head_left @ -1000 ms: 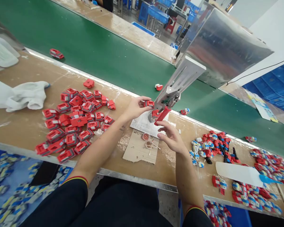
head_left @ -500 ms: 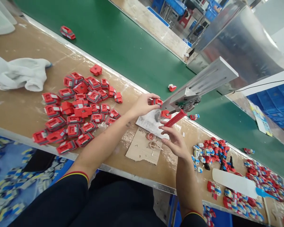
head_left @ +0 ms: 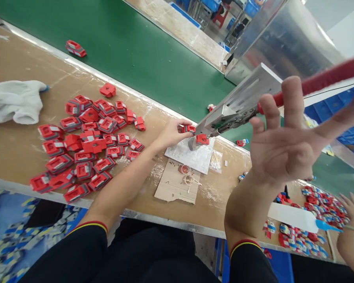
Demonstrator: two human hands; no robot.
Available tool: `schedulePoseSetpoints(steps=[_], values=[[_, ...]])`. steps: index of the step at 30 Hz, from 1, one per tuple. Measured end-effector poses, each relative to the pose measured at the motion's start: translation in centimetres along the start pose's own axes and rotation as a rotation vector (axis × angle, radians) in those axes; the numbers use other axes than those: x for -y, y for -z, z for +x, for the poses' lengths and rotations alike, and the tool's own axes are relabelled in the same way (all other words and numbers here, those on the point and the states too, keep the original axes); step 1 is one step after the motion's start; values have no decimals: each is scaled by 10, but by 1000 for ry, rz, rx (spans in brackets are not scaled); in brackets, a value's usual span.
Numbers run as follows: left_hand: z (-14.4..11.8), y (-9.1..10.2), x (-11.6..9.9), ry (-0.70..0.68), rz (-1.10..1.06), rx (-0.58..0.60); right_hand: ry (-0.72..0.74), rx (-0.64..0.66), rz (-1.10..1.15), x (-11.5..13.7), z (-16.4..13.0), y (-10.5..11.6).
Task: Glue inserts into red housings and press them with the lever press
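The red lever handle [head_left: 318, 81] of the small press [head_left: 238, 106] now stands high and swung out toward the camera, where half a second ago it lay low over the fixture; the right hand [head_left: 283, 145] has risen with it, fingers spread and palm open, the handle resting behind the fingertips rather than gripped. That reads as the press being opened, so the red piece [head_left: 202, 139] seated under the press head on the grey plate [head_left: 191, 155] lies uncovered. The left hand [head_left: 172, 133] has barely moved: it pinches a small red part [head_left: 189, 128] between thumb and fingertips, just beside the press head and above the plate. To its left a heap of red housings [head_left: 85, 141] covers the worktop [head_left: 23, 149], with a white glove [head_left: 13, 100] beyond. Another person's hand [head_left: 352, 220] has come into view at the lower right, near the mixed red, blue and white parts [head_left: 315, 200]. No brand, label or writing is legible anywhere
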State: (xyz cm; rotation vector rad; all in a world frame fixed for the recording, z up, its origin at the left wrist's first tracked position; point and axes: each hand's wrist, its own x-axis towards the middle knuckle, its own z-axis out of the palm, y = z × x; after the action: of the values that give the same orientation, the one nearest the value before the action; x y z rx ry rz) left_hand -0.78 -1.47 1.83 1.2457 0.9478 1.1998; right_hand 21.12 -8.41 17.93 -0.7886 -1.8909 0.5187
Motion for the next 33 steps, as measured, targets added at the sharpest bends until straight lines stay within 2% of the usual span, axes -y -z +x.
schedulePoseSetpoints(steps=[3, 5, 7, 9, 12, 14, 17, 20, 22, 24, 27, 29, 33], values=[[-5, 2, 2, 13, -1, -11, -28, -159, -97, -18, -15, -9], [-9, 5, 4, 31, 13, -26, -176, -219, -152, -44, -44, -18], [-13, 9, 5, 45, 36, -41, -458, -184, -228, -75, -72, -30], [-16, 11, 5, 40, 39, -50, -590, -128, -224, -104, -86, -46], [-18, 12, 5, 26, 12, -40, -651, -16, -115, -131, -85, -67], [-18, 12, 5, 35, 3, -36, -653, 20, -63, -135, -82, -69], [-17, 11, 8, 53, -8, -34, -647, 1, -73, -133, -93, -46], [-16, 10, 11, 61, -19, -31, -683, -44, -184, -140, -102, -2], [-16, 8, 13, 56, -33, -30, -717, -72, -311, -158, -91, 27], [-16, 7, 13, 42, -30, -22, -752, -68, -445, -185, -68, 47], [-16, 6, 11, 9, 34, -8, -806, 40, -579, -225, -29, 59], [-17, 6, 8, -16, 89, 10, -842, 127, -623, -244, -13, 60], [-18, 1, 2, -29, 159, 51, -888, 194, -675, -257, -18, 66]])
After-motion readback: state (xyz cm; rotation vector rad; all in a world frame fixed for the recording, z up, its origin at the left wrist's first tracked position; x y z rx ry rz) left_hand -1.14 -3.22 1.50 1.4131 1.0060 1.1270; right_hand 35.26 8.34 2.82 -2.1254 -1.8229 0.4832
